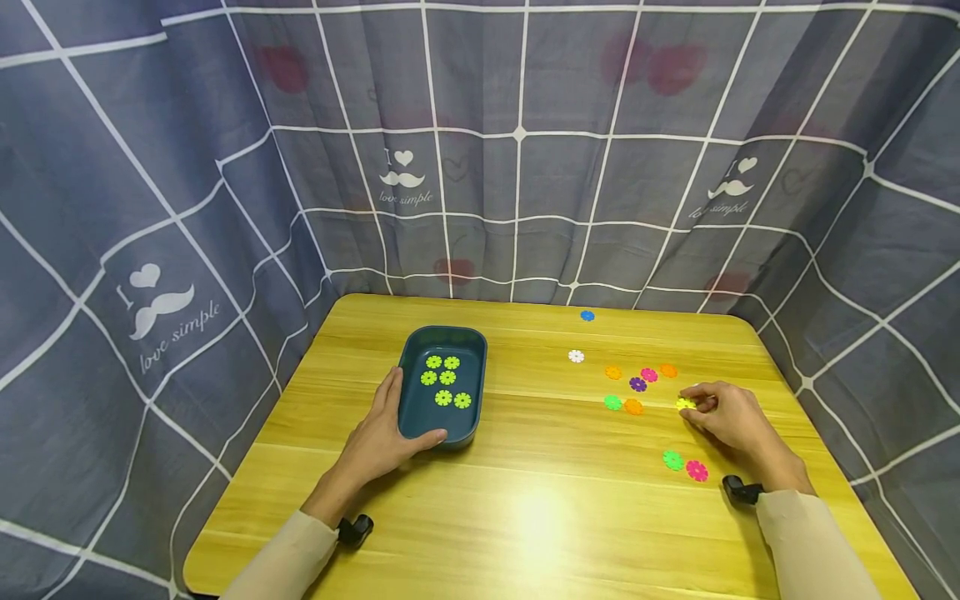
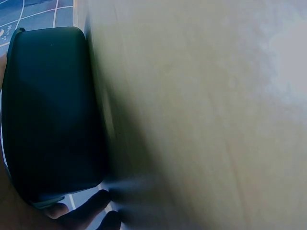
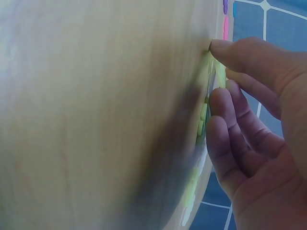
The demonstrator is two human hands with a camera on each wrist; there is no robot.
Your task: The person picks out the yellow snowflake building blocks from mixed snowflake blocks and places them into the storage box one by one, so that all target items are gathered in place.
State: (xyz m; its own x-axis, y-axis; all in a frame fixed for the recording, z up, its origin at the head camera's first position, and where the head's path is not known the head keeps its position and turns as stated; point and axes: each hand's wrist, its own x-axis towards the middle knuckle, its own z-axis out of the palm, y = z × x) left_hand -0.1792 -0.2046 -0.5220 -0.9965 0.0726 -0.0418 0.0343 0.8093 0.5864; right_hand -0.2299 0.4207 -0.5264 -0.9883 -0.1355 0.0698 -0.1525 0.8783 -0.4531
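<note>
- Right hand (image 1: 733,419): thumb and forefinger pinch a thin yellow flower-shaped plastic disc (image 1: 686,404), well right of the dark teal rectangular plastic tray (image 1: 418,418).
- Left hand (image 1: 378,443): grips the tray, thumb over its near rim, fingers along its left wall.
- Inside the tray: six yellow-green flower-shaped plastic discs (image 1: 447,377).
- Technique (judgement): hold the disc by opposite edges, lift it straight off the counter (image 1: 525,446); steady tray helps.
- Views: head shows the tray's contents; left wrist shows only its outer side. Right wrist shows yellowish edges (image 3: 202,120) beneath the fingers, hidden from head; exact pieces unclear.
</note>
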